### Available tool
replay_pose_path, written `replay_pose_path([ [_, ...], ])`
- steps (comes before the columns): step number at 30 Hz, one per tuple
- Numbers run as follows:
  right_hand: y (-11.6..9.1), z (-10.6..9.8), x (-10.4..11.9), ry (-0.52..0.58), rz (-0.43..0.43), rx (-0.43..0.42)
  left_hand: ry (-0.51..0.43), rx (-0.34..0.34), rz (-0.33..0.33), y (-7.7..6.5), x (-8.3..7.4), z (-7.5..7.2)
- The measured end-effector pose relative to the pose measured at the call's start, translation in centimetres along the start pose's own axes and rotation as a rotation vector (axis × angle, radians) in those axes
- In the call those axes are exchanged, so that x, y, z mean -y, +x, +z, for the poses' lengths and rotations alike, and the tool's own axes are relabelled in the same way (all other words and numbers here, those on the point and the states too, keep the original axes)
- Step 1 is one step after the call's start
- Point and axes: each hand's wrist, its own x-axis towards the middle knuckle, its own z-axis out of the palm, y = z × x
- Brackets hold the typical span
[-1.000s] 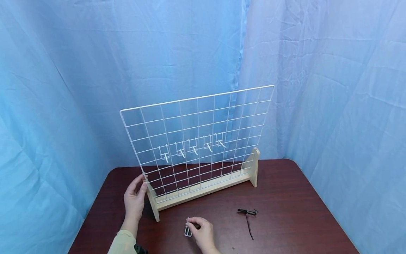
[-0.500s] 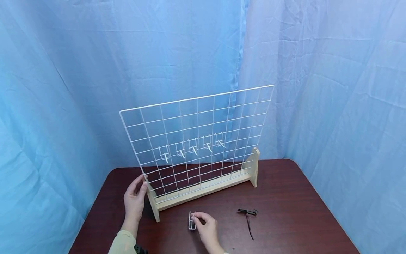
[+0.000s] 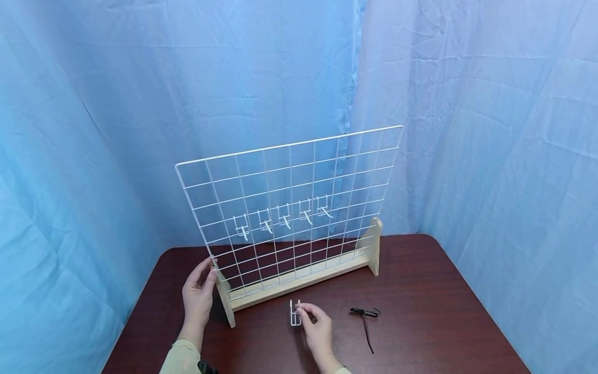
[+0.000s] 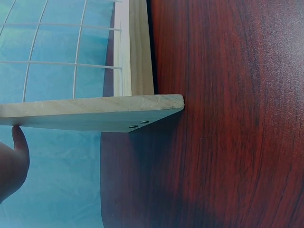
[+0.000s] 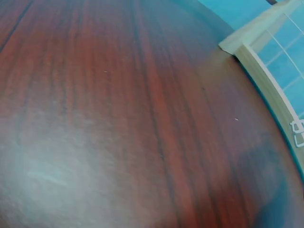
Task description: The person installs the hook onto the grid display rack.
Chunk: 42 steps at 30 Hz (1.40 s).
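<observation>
A white wire grid panel stands tilted in a pale wooden stand. My left hand grips the top of the stand's left upright, beside the panel's edge; its thumb touches the outer face of that upright in the left wrist view. In front of the base, my right hand pinches one prong of a white wire hook, prongs pointing up. The same hook shows at the right edge of the right wrist view, where the hand itself is out of sight.
Several similar white hooks hang in a row across the panel's middle. A black metal hook with a long arm lies on the dark red wooden table to the right. Blue curtains surround the table's back and sides.
My right hand has moved to the right and away from me, toward the stand, raising the white hook so its prongs stand up. The left hand has stayed in place.
</observation>
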Motion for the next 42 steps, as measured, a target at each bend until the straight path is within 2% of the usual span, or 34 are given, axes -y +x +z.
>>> replay_pose_path([
  [14,2.7,-2.7,0.5,0.045,0.072,-0.119,0.019,-0.013,-0.021,0.0,0.0,0.0],
  [25,4.4,-4.6,0.8,0.091,0.07,-0.178,0.019,-0.013,-0.023,0.0,-0.6,0.2],
  [35,6.8,-6.1,1.5,0.132,0.005,-0.221,0.027,-0.019,-0.036,0.1,0.3,0.0],
  [42,9.0,-6.8,2.6,0.195,-0.093,-0.261,0.037,-0.009,-0.026,0.0,0.2,-0.1],
])
